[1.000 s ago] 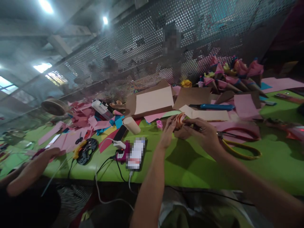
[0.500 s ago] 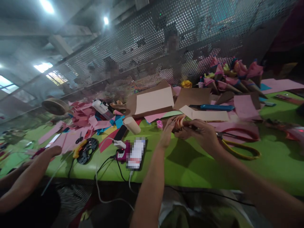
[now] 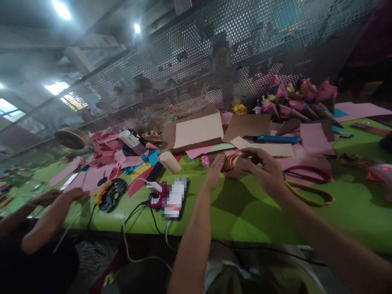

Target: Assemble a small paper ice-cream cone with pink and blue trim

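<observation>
My left hand [image 3: 215, 171] is closed on one side of a small peach-and-brown folded paper piece [image 3: 232, 163], which looks like a paper flower in a brown wrap. From the other side my right hand [image 3: 265, 169] grips the same piece, its fingers curled over the top and partly hiding it. A small bright pink bit, perhaps a paper flower [image 3: 205, 160], shows just left of my left fingers. Close to my right wrist lie scissors [image 3: 309, 199] with red and yellow handles; my arm hides part of them.
A phone [image 3: 175, 200] on a cable and a purple power strip [image 3: 157, 200] sit left of my arm. Behind are brown cardboard [image 3: 246, 126], a blue cutter [image 3: 277, 139] and wrapped paper flowers [image 3: 294, 102]. At left, a co-worker's hands [image 3: 73, 194] are near a tape dispenser [image 3: 112, 195].
My right fingers have shifted over the folded paper piece, which sits turned differently between my hands. Both of the co-worker's hands now show at the left.
</observation>
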Demonstrator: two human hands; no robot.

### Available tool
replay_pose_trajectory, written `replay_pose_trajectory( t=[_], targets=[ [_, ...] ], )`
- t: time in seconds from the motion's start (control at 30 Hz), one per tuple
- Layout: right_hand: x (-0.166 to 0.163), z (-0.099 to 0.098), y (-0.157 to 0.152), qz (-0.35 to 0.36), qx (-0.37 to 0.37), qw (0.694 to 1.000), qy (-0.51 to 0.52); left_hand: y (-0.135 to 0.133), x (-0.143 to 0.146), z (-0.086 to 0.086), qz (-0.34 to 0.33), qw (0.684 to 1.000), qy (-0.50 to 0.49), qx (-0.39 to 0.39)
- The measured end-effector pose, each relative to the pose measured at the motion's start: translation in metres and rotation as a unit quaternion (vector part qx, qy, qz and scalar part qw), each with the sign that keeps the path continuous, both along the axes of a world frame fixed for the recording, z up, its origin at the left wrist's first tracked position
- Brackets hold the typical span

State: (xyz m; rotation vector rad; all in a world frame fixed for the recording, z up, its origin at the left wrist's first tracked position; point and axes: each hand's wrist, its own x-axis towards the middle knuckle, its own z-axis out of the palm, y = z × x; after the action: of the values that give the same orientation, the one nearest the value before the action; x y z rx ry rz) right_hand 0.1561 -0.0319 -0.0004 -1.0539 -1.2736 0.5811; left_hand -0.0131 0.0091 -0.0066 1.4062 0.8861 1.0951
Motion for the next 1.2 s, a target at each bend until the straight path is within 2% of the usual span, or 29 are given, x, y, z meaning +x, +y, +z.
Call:
replay_pose_trajectory(
  t=[0.17, 0.47, 0.63, 0.77, 0.83, 1.03, 1.2],
  targets=[
    [0.003, -0.003, 0.005, 0.047, -0.054, 0.997, 0.015, -0.003, 0.003, 0.003, 0.006, 0.999, 0.044, 0.012],
    [0.002, -0.008, 0.007, 0.039, -0.049, 0.998, 0.004, -0.007, 0.004, 0.007, 0.016, 0.994, 0.104, 0.038],
    [0.004, -0.01, 0.009, 0.044, -0.068, 0.995, 0.053, -0.009, 0.005, 0.009, 0.006, 0.993, 0.117, 0.029],
    [0.008, -0.008, 0.012, 0.048, -0.089, 0.985, 0.137, -0.012, 0.004, 0.013, -0.082, 0.993, 0.082, -0.011],
    [0.01, -0.005, 0.013, 0.043, -0.092, 0.983, 0.156, -0.011, 0.005, 0.011, -0.106, 0.992, 0.057, -0.039],
    [0.011, -0.006, 0.014, 0.053, -0.09, 0.982, 0.156, -0.002, 0.01, -0.005, -0.032, 0.987, -0.073, -0.141],
    [0.006, -0.02, 0.018, 0.099, -0.118, 0.982, 0.109, 0.004, 0.011, -0.01, -0.029, 0.97, -0.179, -0.161]
  ],
)
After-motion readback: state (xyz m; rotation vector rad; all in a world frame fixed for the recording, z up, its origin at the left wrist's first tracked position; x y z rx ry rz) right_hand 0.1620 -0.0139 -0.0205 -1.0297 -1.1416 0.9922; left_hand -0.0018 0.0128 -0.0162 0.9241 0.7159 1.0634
